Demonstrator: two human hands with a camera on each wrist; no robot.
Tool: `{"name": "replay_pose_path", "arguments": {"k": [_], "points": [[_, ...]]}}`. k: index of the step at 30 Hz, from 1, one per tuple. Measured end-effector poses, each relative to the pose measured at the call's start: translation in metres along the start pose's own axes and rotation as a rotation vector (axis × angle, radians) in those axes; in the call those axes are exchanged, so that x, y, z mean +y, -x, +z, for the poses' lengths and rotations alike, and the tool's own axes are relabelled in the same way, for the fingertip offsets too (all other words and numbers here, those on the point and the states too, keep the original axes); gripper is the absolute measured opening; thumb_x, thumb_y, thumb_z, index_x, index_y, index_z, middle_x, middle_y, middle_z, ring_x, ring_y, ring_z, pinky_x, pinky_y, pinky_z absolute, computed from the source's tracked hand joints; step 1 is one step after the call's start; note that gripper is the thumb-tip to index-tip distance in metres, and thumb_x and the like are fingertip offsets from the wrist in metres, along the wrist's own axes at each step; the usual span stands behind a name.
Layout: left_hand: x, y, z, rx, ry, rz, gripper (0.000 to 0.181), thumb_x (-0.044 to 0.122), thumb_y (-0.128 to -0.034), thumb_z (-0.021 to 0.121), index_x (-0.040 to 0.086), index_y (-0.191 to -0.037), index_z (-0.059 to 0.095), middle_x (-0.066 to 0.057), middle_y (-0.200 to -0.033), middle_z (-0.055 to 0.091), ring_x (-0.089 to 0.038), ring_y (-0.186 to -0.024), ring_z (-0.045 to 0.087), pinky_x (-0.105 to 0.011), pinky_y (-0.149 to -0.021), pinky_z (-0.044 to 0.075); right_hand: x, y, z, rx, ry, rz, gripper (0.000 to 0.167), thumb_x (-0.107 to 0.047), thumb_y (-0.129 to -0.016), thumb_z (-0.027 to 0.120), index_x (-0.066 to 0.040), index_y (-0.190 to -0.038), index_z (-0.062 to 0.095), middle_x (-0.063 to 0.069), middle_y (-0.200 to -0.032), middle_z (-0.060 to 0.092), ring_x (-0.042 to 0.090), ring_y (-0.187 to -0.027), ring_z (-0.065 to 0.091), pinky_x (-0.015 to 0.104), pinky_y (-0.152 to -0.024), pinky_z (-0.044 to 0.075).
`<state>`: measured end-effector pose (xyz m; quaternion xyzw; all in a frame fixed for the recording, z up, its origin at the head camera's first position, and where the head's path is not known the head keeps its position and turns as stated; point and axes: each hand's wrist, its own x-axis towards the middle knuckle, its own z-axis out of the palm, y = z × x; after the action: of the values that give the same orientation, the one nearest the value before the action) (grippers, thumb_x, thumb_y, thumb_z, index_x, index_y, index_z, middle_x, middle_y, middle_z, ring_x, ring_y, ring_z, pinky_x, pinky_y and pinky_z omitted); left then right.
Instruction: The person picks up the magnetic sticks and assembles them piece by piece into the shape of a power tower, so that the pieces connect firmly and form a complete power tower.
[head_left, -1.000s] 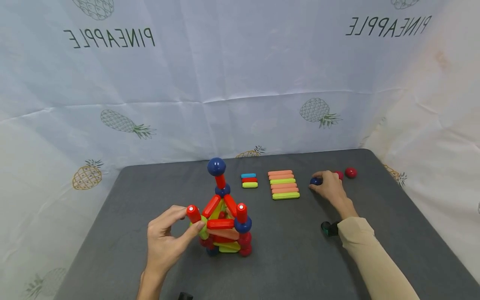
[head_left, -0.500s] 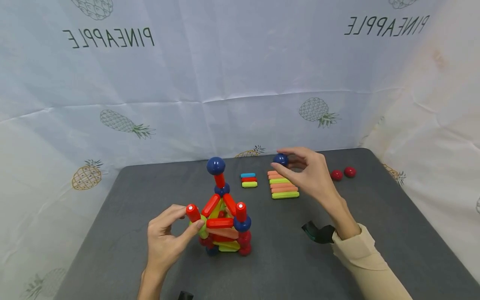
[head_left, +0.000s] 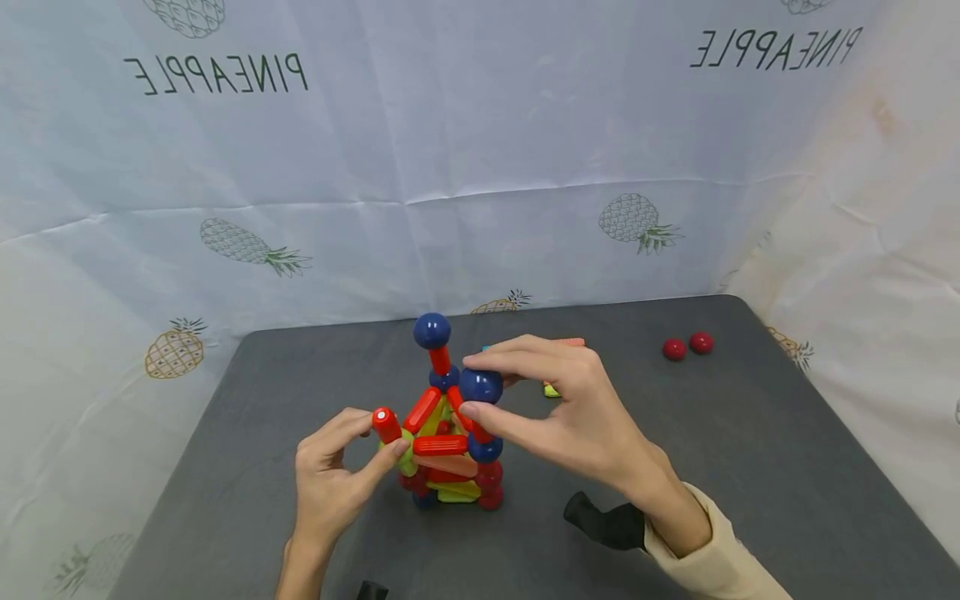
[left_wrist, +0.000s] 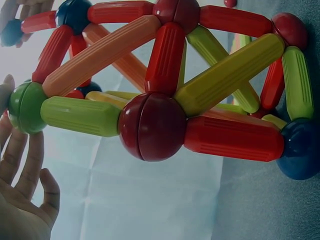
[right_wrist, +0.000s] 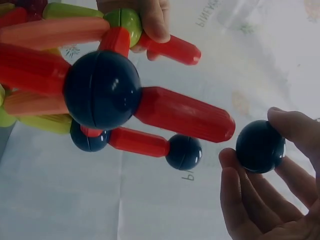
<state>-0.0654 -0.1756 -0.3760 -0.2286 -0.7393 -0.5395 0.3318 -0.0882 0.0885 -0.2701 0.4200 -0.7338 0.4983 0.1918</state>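
Note:
A tower of magnetic rods and balls [head_left: 441, 447] stands on the dark table, with red, yellow, green and orange rods. My left hand [head_left: 330, 475] pinches the green ball [left_wrist: 26, 107] at its upper left corner, below an upright red rod [head_left: 386, 425]. Between the thumb and fingers of my right hand [head_left: 577, 412] is a loose dark blue ball [head_left: 481, 387]. It sits just off the free end of another red rod [right_wrist: 185, 114], with a small gap in the right wrist view. A blue ball [head_left: 432, 331] tops the rear rod.
Two red balls [head_left: 687, 346] lie at the right rear of the table [head_left: 300, 367]. Behind my right hand, rows of loose rods [head_left: 552, 389] are mostly hidden. A black wrist mount [head_left: 607, 523] juts from the right wrist. A printed curtain [head_left: 450, 150] hangs behind the table.
My right hand has lifted the blue ball from beside the red balls and carried it left to the tower's front right rod. The left hand has stayed at the green ball.

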Motion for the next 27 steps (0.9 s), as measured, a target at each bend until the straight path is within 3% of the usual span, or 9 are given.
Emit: {"name": "replay_pose_path", "arguments": {"k": [4,11,16,22,27], "points": [[0.0,0.0,0.0,0.0,-0.009,-0.007,0.035,-0.012,-0.0668,0.087,0.001,-0.098,0.077,0.002,-0.083,0.069,-0.006,-0.079,0.06,-0.018,-0.076,0.048,-0.002,0.001,0.003,-0.027,0.016,0.008,0.036,-0.008,-0.08,0.087,-0.007,-0.114,0.076,0.003,-0.104,0.076,0.006,-0.088,0.07,0.023,-0.077,0.059],[0.001,0.0,-0.001,-0.008,-0.025,-0.028,0.041,-0.017,-0.0642,0.085,0.002,-0.1,0.078,0.001,-0.084,0.069,-0.005,-0.08,0.06,-0.018,-0.078,0.049,-0.002,0.005,0.003,-0.084,0.067,0.104,0.038,-0.014,-0.082,0.087,-0.011,-0.118,0.076,0.001,-0.11,0.074,0.005,-0.091,0.069,0.023,-0.079,0.059],[0.002,0.0,0.0,-0.008,-0.026,-0.034,0.042,-0.019,-0.0631,0.085,0.001,-0.099,0.077,0.002,-0.084,0.069,-0.005,-0.079,0.059,-0.018,-0.078,0.048,-0.002,0.006,-0.003,-0.078,0.087,0.113,0.044,-0.016,-0.081,0.088,-0.013,-0.122,0.074,0.0,-0.114,0.074,0.006,-0.095,0.068,0.026,-0.083,0.059],[0.002,-0.002,-0.003,-0.042,-0.022,-0.026,0.04,-0.015,-0.065,0.085,0.002,-0.1,0.076,0.003,-0.086,0.069,-0.008,-0.081,0.058,-0.02,-0.076,0.047,0.02,0.008,-0.026,0.039,0.192,0.145,0.04,-0.006,-0.082,0.084,-0.013,-0.12,0.075,0.0,-0.109,0.076,0.006,-0.093,0.068,0.025,-0.082,0.058],[0.003,-0.002,-0.012,-0.196,-0.045,-0.104,0.046,-0.011,-0.0678,0.087,0.008,-0.108,0.075,0.0,-0.103,0.073,-0.006,-0.09,0.061,-0.017,-0.08,0.049,0.068,0.015,-0.063,0.198,0.317,0.256,0.03,-0.004,-0.089,0.076,-0.006,-0.119,0.075,0.011,-0.106,0.076,-0.008,-0.093,0.063,0.01,-0.082,0.052]]}}
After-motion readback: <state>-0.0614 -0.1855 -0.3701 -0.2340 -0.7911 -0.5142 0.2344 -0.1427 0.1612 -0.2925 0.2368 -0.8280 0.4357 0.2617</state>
